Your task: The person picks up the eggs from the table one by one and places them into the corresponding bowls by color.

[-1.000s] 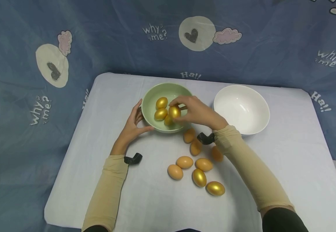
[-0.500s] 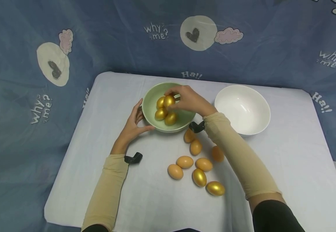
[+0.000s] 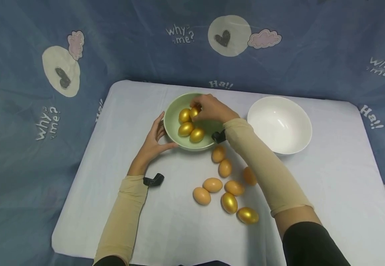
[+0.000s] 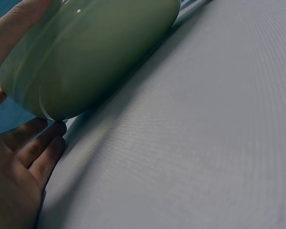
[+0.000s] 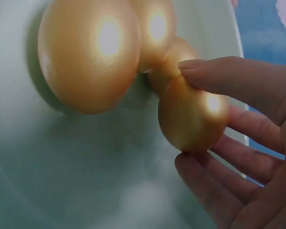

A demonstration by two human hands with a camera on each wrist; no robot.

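A light green bowl [image 3: 212, 127] stands on the table with several golden eggs [image 3: 186, 129] inside. My left hand [image 3: 150, 146] rests against its left side, thumb at the near side and fingers along the outer wall. Seen from the left wrist, its fingers [image 4: 40, 148] look spread and fairly straight at the lower wall. Inside the bowl, my right hand [image 3: 212, 108] pinches a golden egg [image 5: 193, 117] between thumb and fingers, close to the other golden eggs. Part of this egg is hidden by the hand in the head view.
A white bowl [image 3: 280, 125] stands to the right of the green one. Several light brown eggs [image 3: 201, 195] and two golden eggs [image 3: 229, 203] lie on the white-covered table [image 3: 169, 225] below the bowls. A blue printed cloth [image 3: 139, 44] hangs behind.
My right hand has carried the golden egg away from me, from the bowl's near part to beside the farthest golden egg. The left hand has kept its place on the bowl.
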